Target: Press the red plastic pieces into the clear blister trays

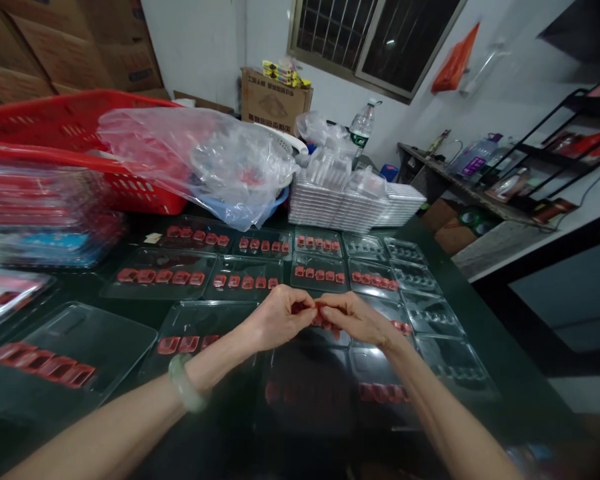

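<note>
My left hand (279,315) and my right hand (355,316) meet above the middle of the table, fingertips pinched close together. Small red translucent pieces (321,319) show at my right fingertips and under them. Some red also shows inside the curl of my left fingers, and its exact shape is hidden. Beneath the hands lies a clear plastic tray, mostly covered by them. Around it, clear trays lie in rows, many with a line of red pieces, such as the tray (307,261) just beyond my hands. A pale green bangle (186,383) circles my left wrist.
Stacked clear trays (340,203) stand at the back, beside a plastic bag (230,160) and a red basket (150,190). Blurred packaged goods (35,213) are piled at left. Trays with colourless inserts (433,313) line the right edge of the dark green table (525,400).
</note>
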Tool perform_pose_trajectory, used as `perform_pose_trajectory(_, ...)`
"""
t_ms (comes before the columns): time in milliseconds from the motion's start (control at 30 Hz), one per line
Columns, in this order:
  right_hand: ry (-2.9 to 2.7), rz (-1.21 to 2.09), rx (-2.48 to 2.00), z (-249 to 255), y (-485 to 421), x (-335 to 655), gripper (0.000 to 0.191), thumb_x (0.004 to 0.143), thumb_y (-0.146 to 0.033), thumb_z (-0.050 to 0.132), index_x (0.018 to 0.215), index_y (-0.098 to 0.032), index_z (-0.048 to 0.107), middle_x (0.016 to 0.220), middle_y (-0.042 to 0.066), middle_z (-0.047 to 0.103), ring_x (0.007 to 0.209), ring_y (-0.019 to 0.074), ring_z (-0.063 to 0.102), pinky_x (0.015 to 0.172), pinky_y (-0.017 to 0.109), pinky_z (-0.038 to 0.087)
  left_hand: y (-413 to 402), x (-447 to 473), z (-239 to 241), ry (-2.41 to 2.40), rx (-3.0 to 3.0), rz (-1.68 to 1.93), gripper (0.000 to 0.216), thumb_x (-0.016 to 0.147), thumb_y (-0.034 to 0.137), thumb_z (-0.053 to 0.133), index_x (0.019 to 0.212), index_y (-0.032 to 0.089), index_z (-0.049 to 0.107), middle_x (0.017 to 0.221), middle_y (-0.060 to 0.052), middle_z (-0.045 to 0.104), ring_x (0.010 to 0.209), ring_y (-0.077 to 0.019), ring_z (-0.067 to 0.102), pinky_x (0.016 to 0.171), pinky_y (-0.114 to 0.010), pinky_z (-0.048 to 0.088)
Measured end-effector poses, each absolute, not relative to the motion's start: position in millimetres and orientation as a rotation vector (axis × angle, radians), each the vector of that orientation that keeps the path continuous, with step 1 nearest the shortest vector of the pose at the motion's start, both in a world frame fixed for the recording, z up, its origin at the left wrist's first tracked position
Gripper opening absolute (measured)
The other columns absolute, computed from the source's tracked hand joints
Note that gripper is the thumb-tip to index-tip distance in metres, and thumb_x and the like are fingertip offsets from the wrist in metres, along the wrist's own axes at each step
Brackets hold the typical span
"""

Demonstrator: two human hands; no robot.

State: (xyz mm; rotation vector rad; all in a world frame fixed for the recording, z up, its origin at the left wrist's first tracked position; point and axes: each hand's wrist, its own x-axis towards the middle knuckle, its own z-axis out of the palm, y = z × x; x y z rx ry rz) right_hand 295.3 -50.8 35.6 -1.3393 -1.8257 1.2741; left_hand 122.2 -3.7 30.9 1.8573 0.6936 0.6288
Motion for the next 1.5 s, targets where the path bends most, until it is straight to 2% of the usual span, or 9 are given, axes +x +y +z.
perform_pose_trajectory(200,-1.592,0.964,-1.454,10.8,-57.0,276.2,0.029,0.084,-0.024,0.034,0.101,-0.019,0.057,0.061,-0.001,0.052,0.049,0.0095,0.047,0.045,0.02,0.039,-4.1,127.2,18.1,0.925,2.086,0.827,0.014,0.068,0.014,0.049,0.056,0.016,0.056,0.055,0.0,0.052,0.052,-0.0104,0.044,0.052,-0.021,0.031)
perform_pose_trajectory(467,-1.7,0.411,-1.495,15.2,-62.1,266.6,0.026,0.081,-0.016,0.041,0.102,-0.017,0.055,0.079,0.005,0.055,0.071,0.0152,0.052,0.063,0.026,0.041,-15.2,129.2,19.5,1.007,2.056,1.034,0.011,0.076,0.021,0.048,0.069,0.018,0.057,0.063,0.0,0.051,0.055,-0.0102,0.042,0.057,-0.023,0.031)
perform_pose_trajectory(633,-1.724,0.236,-1.531,9.8,-65.6,264.2,0.031,0.081,-0.015,0.04,0.11,-0.017,0.05,0.083,0.007,0.053,0.073,0.0165,0.051,0.066,0.029,0.042,-23.3,130.6,29.7,0.879,1.572,0.916,0.024,0.078,0.029,0.048,0.061,0.015,0.057,0.055,0.001,0.048,0.052,-0.0082,0.04,0.049,-0.02,0.031)
perform_pose_trajectory(733,-1.739,0.158,-1.549,5.5,-67.3,260.8,0.034,0.08,-0.015,0.041,0.113,-0.016,0.049,0.086,0.008,0.052,0.075,0.0175,0.051,0.068,0.03,0.042,-22.7,133.5,28.6,0.878,1.081,0.77,0.03,0.073,0.038,0.054,0.054,0.014,0.048,0.046,0.005,0.036,0.039,-0.0044,0.028,0.037,-0.018,0.018)
perform_pose_trajectory(900,-1.694,0.318,-1.456,10.6,-72.8,262.9,0.034,0.08,-0.016,0.043,0.113,-0.02,0.05,0.088,0.006,0.054,0.077,0.0156,0.053,0.066,0.028,0.044,-16.9,138.6,19.9,0.727,0.572,0.523,0.023,0.068,0.033,0.062,0.062,0.014,0.049,0.048,0.006,0.038,0.035,-0.0021,0.029,0.032,-0.016,0.011)
perform_pose_trajectory(1067,-1.391,0.709,-1.394,18.2,-73.7,279.8,0.023,0.078,-0.026,0.052,0.099,-0.02,0.056,0.081,0.002,0.059,0.064,0.0116,0.054,0.056,0.023,0.046,-19.2,146.0,20.7,0.677,0.84,0.672,0.023,0.07,0.034,0.061,0.077,0.012,0.06,0.048,0.005,0.04,0.036,-0.002,0.028,0.033,-0.016,0.012)
perform_pose_trajectory(1200,-1.308,0.666,-1.424,19.8,-69.5,288.8,0.017,0.076,-0.028,0.055,0.089,-0.019,0.06,0.077,0.002,0.06,0.06,0.0108,0.053,0.051,0.021,0.044,-19.2,154.4,20.2,0.624,0.97,0.709,0.026,0.072,0.036,0.059,0.082,0.012,0.062,0.049,0.005,0.038,0.038,-0.0024,0.028,0.034,-0.017,0.011)
perform_pose_trajectory(1367,-1.438,0.543,-1.485,12.2,-60.8,303.5,0.016,0.076,-0.027,0.053,0.086,-0.018,0.061,0.078,0.003,0.061,0.067,0.0124,0.056,0.057,0.022,0.045,-7.5,168.7,12.5,0.568,0.802,0.6,0.024,0.072,0.036,0.058,0.068,0.012,0.055,0.053,0.004,0.038,0.037,-0.0019,0.029,0.032,-0.017,0.01)
perform_pose_trajectory(1500,-1.414,0.533,-1.588,-1.1,-36.7,344.5,0.024,0.076,-0.035,0.052,0.09,-0.017,0.061,0.072,0.003,0.064,0.056,0.0124,0.057,0.048,0.022,0.045,5.0,174.9,7.2,0.558,0.619,0.521,0.02,0.074,0.03,0.054,0.082,0.012,0.057,0.061,0.003,0.042,0.039,-0.0019,0.031,0.033,-0.015,0.013)
